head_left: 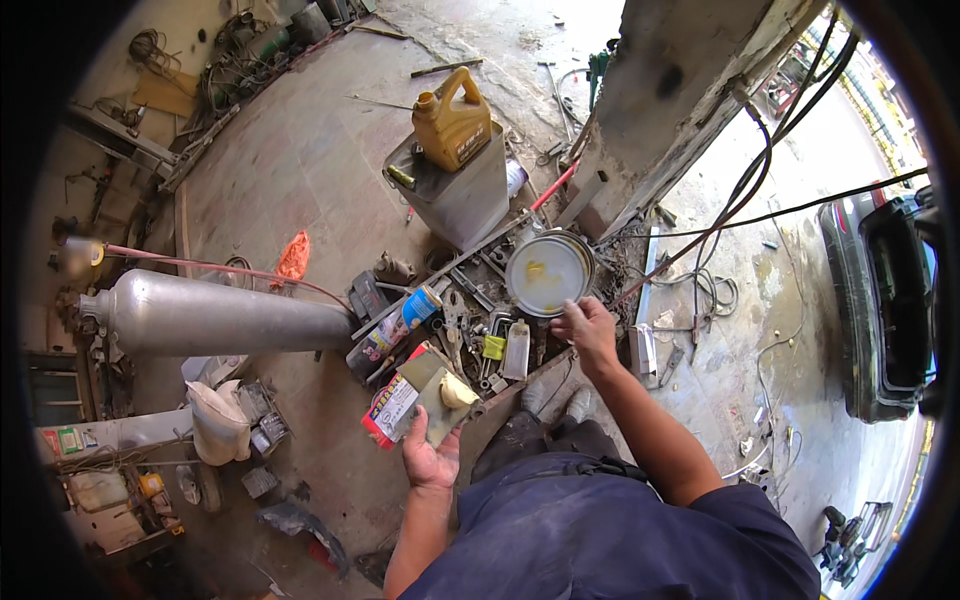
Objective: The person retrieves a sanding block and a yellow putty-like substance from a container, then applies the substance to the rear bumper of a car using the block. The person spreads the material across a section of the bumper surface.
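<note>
My left hand point(432, 455) grips a flat grey board point(432, 412) bearing a cream blob of putty point(457, 392), with a red-and-white packet point(393, 406) against it. My right hand point(588, 326) has its fingers drawn together at the lower right edge of a round grey lid point(533, 280) with yellow smears, on a can; what they hold, if anything, is hidden. Left of the lid a crowded tool tray point(480, 398) holds sockets, pliers, a small pale bottle point(517, 349) and a blue spray can point(420, 306).
A metal gas cylinder point(220, 312) lies left. A yellow jug point(451, 125) stands on a grey container point(440, 200). A concrete column point(660, 90) with hanging cables point(750, 190) rises upper right. A dark car part point(870, 310) is far right; a white sack point(218, 420) lies lower left.
</note>
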Demonstrator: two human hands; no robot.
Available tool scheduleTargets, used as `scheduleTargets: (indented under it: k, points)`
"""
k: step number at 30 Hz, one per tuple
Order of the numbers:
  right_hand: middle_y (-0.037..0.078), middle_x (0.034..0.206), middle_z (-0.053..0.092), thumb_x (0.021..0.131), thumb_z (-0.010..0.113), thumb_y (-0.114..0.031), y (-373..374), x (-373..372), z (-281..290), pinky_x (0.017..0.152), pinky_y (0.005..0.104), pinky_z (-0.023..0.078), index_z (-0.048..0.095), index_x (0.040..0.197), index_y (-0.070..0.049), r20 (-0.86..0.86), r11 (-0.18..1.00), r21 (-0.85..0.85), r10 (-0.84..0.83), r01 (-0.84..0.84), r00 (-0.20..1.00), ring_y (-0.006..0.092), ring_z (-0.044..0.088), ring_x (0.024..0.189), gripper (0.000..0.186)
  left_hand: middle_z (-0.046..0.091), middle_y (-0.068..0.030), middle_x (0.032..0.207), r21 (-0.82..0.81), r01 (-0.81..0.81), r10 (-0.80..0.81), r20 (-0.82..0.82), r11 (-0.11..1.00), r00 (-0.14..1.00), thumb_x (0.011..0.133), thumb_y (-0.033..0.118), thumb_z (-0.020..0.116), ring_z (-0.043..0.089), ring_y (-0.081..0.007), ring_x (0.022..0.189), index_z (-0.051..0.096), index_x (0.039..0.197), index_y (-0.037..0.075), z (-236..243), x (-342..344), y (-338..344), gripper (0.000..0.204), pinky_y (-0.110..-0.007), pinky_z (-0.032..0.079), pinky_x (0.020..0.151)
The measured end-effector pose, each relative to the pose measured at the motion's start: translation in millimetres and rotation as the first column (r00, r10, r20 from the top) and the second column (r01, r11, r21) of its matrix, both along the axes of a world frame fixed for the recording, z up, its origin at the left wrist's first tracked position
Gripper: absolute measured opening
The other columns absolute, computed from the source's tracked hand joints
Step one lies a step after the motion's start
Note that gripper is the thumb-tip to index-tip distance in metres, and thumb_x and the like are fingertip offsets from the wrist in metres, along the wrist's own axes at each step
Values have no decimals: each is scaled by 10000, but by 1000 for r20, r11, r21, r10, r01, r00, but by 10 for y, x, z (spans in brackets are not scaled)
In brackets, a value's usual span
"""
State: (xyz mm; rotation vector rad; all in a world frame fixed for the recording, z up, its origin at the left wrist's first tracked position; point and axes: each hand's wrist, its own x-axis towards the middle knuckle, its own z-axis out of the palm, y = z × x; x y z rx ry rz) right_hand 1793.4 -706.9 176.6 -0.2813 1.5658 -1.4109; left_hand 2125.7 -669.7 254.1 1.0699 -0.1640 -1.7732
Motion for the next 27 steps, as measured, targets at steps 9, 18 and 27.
scheduleTargets:
  k: [9, 18, 27]
  points:
    - [99, 888, 743, 1135, 717, -272, -136, -384, -82, 615, 318, 664, 666, 1006, -6, -95, 981, 189, 50, -31, 994, 183, 789, 744, 300, 738, -101, 1464, -9, 117, -118, -47, 993, 992, 1122, 262, 674, 725, -310, 1321, 640, 1510, 79, -44, -169, -98, 431, -515, 620, 1077]
    - [206, 1400, 713, 1009, 790, -177, -258, -256, 394, 1145, 500, 532, 702, 1368, -47, -992, 980, -39, -14, -194, 129, 418, 658, 1345, 391, 714, -107, 1493, -18, 61, -62, -90, 998, 994, 1113, 248, 686, 708, -317, 1350, 608, 1547, 70, -25, -28, -2, 475, -513, 591, 1134]
    - [209, 1524, 679, 1034, 675, -118, -426, -399, 76, 1231, 476, 484, 700, 1404, -3, -975, 869, 221, 205, -443, -86, 396, 614, 1447, 388, 708, -104, 1512, 30, -28, 30, -72, 999, 997, 1117, 245, 686, 698, -317, 1372, 614, 1545, 80, -87, 219, 72, 464, -525, 580, 1158]
